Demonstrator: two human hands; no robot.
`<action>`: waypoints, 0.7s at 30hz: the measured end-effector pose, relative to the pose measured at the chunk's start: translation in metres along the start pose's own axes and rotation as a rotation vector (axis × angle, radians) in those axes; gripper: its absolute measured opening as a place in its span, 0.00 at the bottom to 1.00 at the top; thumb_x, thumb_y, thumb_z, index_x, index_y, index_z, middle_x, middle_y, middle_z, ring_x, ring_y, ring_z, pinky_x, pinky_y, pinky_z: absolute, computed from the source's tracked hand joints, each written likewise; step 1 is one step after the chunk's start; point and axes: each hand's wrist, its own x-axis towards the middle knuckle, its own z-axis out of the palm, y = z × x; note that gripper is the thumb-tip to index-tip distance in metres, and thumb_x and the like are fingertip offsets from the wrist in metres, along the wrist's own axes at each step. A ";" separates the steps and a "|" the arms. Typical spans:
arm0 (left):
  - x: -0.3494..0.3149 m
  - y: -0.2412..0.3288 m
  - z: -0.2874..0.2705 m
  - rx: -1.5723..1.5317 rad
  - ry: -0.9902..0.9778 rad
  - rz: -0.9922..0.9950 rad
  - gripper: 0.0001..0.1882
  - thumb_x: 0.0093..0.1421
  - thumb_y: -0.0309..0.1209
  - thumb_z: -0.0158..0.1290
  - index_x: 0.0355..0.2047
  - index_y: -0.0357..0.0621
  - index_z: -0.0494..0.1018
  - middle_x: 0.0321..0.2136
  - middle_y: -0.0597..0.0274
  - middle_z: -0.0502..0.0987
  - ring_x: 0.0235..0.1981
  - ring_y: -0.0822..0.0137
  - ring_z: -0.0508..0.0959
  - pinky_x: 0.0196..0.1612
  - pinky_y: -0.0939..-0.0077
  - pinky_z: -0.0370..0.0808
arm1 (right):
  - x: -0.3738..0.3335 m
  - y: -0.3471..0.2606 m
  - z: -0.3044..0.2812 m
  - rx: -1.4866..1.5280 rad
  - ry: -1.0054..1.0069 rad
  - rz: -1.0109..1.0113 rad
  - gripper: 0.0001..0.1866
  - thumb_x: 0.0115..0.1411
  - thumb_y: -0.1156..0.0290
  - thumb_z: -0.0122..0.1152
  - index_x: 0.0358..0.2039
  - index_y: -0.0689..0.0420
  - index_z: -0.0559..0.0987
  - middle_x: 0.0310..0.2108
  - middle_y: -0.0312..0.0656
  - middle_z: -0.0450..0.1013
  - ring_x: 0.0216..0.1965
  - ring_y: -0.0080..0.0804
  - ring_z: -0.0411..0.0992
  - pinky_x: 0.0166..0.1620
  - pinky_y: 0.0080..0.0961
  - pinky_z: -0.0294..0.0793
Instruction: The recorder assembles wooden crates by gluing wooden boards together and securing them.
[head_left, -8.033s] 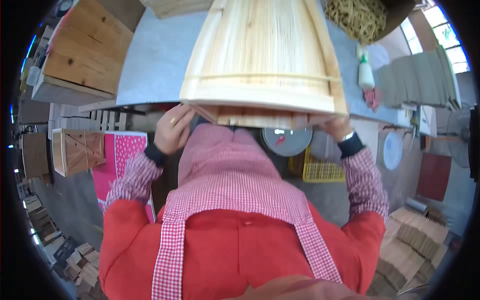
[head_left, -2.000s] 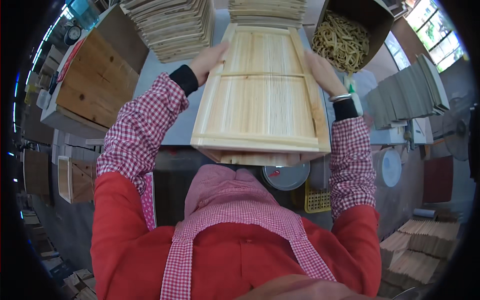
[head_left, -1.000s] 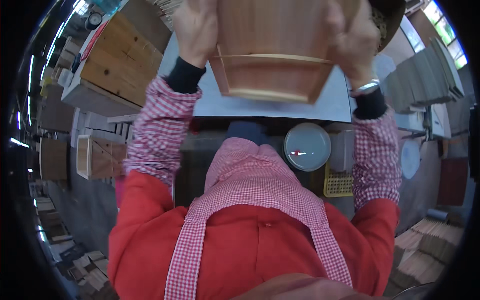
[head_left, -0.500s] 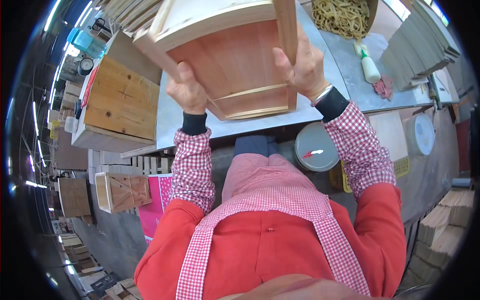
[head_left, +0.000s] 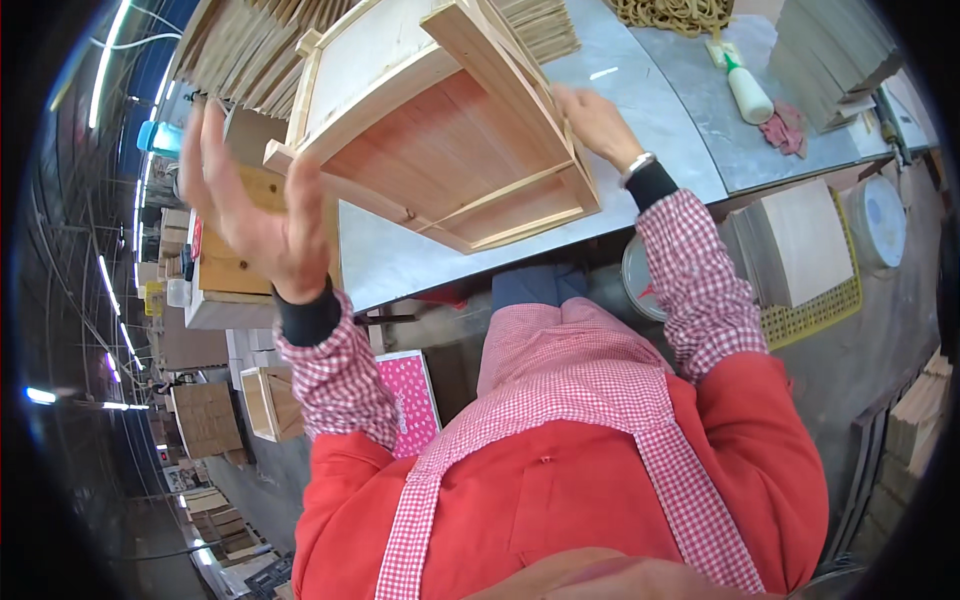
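A pale wooden box (head_left: 450,150) with a reddish inner panel and light frame strips stands at the near part of the metal-topped table (head_left: 660,140). My left hand (head_left: 262,215) is raised to the left of the box, fingers spread and somewhat blurred, apart from the wood. At the box's right side, my right hand (head_left: 603,128) grips its edge, and some of its fingertips are hidden by the frame.
Stacked thin wooden strips (head_left: 240,50) lie behind the box. At the far right are a white glue bottle (head_left: 748,92), a pink rag (head_left: 784,130), coiled tan bands (head_left: 680,12) and stacked boards (head_left: 830,60). A lidded bucket (head_left: 640,275) stands below the table edge.
My left hand has let go of the box and moved left, its fingers spreading. The box has turned and come down toward the table. My right hand stays at its right side.
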 end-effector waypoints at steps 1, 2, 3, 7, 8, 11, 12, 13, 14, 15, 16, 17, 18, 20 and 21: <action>0.021 -0.001 0.013 -0.106 -0.069 0.126 0.33 0.58 0.47 0.58 0.55 0.37 0.66 0.49 0.50 0.68 0.54 0.56 0.67 0.57 0.61 0.63 | 0.006 0.007 0.006 0.003 0.001 0.000 0.30 0.62 0.48 0.44 0.35 0.67 0.77 0.33 0.59 0.75 0.35 0.51 0.74 0.38 0.34 0.72; 0.038 -0.005 0.028 -0.202 -0.139 0.248 0.33 0.56 0.48 0.59 0.55 0.38 0.67 0.48 0.51 0.70 0.53 0.56 0.68 0.56 0.62 0.64 | 0.011 0.008 0.012 0.059 -0.081 0.086 0.29 0.62 0.49 0.44 0.33 0.67 0.78 0.33 0.59 0.75 0.35 0.52 0.75 0.38 0.35 0.72; 0.048 -0.001 0.040 -0.246 -0.253 0.269 0.30 0.59 0.47 0.56 0.55 0.40 0.68 0.51 0.53 0.71 0.55 0.59 0.68 0.58 0.63 0.63 | 0.015 0.008 0.016 0.112 -0.158 0.171 0.28 0.61 0.50 0.44 0.31 0.66 0.78 0.33 0.60 0.75 0.35 0.53 0.75 0.38 0.35 0.73; 0.070 0.030 0.060 -0.415 -0.582 0.125 0.21 0.60 0.40 0.55 0.50 0.43 0.70 0.55 0.45 0.69 0.57 0.55 0.69 0.55 0.65 0.66 | 0.033 0.016 0.024 -0.013 -0.083 0.012 0.24 0.59 0.56 0.45 0.27 0.66 0.79 0.33 0.61 0.75 0.34 0.55 0.75 0.37 0.40 0.74; 0.074 0.034 0.061 -0.473 -0.686 0.042 0.18 0.59 0.37 0.55 0.47 0.43 0.71 0.56 0.40 0.67 0.57 0.51 0.70 0.54 0.66 0.68 | 0.041 0.016 0.023 -0.103 -0.004 -0.112 0.22 0.58 0.58 0.45 0.26 0.66 0.79 0.33 0.61 0.75 0.34 0.56 0.75 0.37 0.41 0.74; 0.067 0.015 0.075 -0.616 -0.796 -0.029 0.22 0.60 0.41 0.56 0.51 0.43 0.70 0.50 0.52 0.73 0.50 0.61 0.73 0.54 0.66 0.67 | 0.071 -0.024 -0.003 -0.198 0.224 -0.427 0.16 0.53 0.66 0.47 0.22 0.65 0.78 0.29 0.60 0.74 0.29 0.59 0.74 0.35 0.46 0.74; 0.060 0.010 0.080 -0.693 -0.848 -0.077 0.25 0.61 0.43 0.56 0.53 0.43 0.70 0.46 0.58 0.76 0.46 0.65 0.75 0.55 0.66 0.66 | 0.072 -0.049 -0.017 -0.126 0.238 -0.439 0.14 0.52 0.68 0.47 0.21 0.65 0.77 0.27 0.60 0.74 0.28 0.60 0.73 0.33 0.46 0.74; 0.060 0.012 0.079 -0.697 -0.850 -0.084 0.25 0.61 0.43 0.56 0.53 0.43 0.70 0.46 0.58 0.76 0.46 0.65 0.75 0.55 0.66 0.66 | 0.069 -0.063 -0.025 -0.130 0.232 -0.436 0.14 0.52 0.68 0.47 0.21 0.65 0.77 0.27 0.60 0.74 0.28 0.60 0.73 0.33 0.46 0.74; 0.061 0.016 0.078 -0.659 -0.835 -0.075 0.23 0.61 0.44 0.55 0.51 0.43 0.71 0.44 0.60 0.76 0.44 0.68 0.75 0.52 0.66 0.67 | 0.063 -0.073 -0.031 -0.100 0.265 -0.447 0.14 0.53 0.68 0.46 0.20 0.64 0.77 0.25 0.60 0.73 0.27 0.60 0.73 0.33 0.46 0.73; 0.062 0.018 0.075 -0.618 -0.815 -0.071 0.22 0.61 0.44 0.55 0.49 0.43 0.72 0.42 0.61 0.77 0.41 0.70 0.76 0.49 0.66 0.68 | 0.054 -0.080 -0.032 -0.072 0.294 -0.463 0.15 0.53 0.69 0.46 0.20 0.64 0.77 0.23 0.60 0.72 0.27 0.59 0.72 0.32 0.46 0.73; 0.059 0.017 0.072 -0.566 -0.790 -0.085 0.20 0.61 0.44 0.55 0.47 0.44 0.73 0.40 0.63 0.78 0.38 0.72 0.76 0.47 0.65 0.69 | 0.033 -0.076 -0.026 -0.055 0.248 -0.454 0.15 0.54 0.69 0.45 0.19 0.64 0.76 0.22 0.60 0.71 0.27 0.59 0.72 0.32 0.45 0.72; 0.059 0.018 0.069 -0.560 -0.781 -0.112 0.20 0.61 0.44 0.55 0.47 0.44 0.73 0.40 0.63 0.78 0.38 0.72 0.76 0.47 0.65 0.69 | 0.003 -0.069 -0.020 -0.041 0.204 -0.444 0.15 0.55 0.69 0.45 0.18 0.65 0.75 0.21 0.60 0.70 0.26 0.59 0.71 0.31 0.45 0.71; 0.060 0.017 0.065 -0.527 -0.777 -0.126 0.18 0.61 0.42 0.54 0.45 0.43 0.72 0.40 0.59 0.77 0.40 0.67 0.77 0.45 0.66 0.70 | -0.037 -0.078 -0.014 0.010 0.158 -0.422 0.15 0.57 0.69 0.46 0.19 0.65 0.74 0.21 0.59 0.70 0.26 0.60 0.70 0.31 0.45 0.70; 0.061 0.026 0.057 -0.488 -0.790 -0.131 0.14 0.61 0.38 0.52 0.42 0.43 0.71 0.39 0.52 0.75 0.43 0.58 0.77 0.43 0.68 0.72 | -0.077 -0.089 -0.017 0.050 0.107 -0.377 0.15 0.58 0.69 0.47 0.19 0.65 0.73 0.20 0.59 0.69 0.26 0.60 0.70 0.31 0.45 0.69; 0.057 0.028 0.052 -0.487 -0.787 -0.153 0.14 0.61 0.38 0.52 0.42 0.43 0.71 0.39 0.52 0.75 0.43 0.58 0.77 0.43 0.68 0.72 | -0.083 -0.095 -0.021 0.040 0.126 -0.399 0.15 0.58 0.69 0.47 0.20 0.65 0.73 0.20 0.59 0.69 0.26 0.60 0.69 0.30 0.45 0.69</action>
